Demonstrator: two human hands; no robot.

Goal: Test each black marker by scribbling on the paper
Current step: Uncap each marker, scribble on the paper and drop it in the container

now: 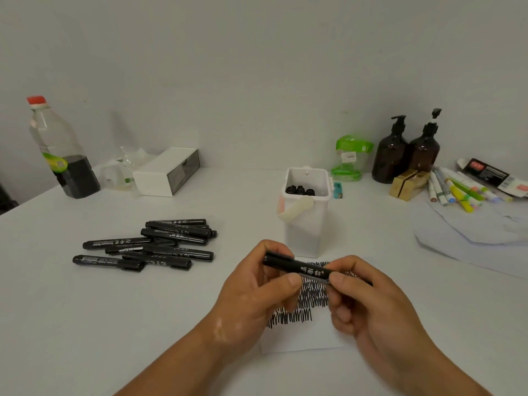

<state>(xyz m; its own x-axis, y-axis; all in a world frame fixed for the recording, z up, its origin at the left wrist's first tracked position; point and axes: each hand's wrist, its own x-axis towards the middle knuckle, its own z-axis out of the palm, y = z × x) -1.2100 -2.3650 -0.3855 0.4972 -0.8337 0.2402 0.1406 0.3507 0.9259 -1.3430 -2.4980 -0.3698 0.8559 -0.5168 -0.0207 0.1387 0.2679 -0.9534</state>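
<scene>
The table carries the paper, whose far half is mostly scribbled over. The tub stands just beyond the paper with markers inside. The pile lies well left of it. Above the paper, the left hand and right hand each pinch one end of the marker between thumb and curled fingers, barrel near level. Risk: a jerked cap pull could swing the tip onto skin or table. Risk: scribbling over old lines would mask a weak marker.
</scene>
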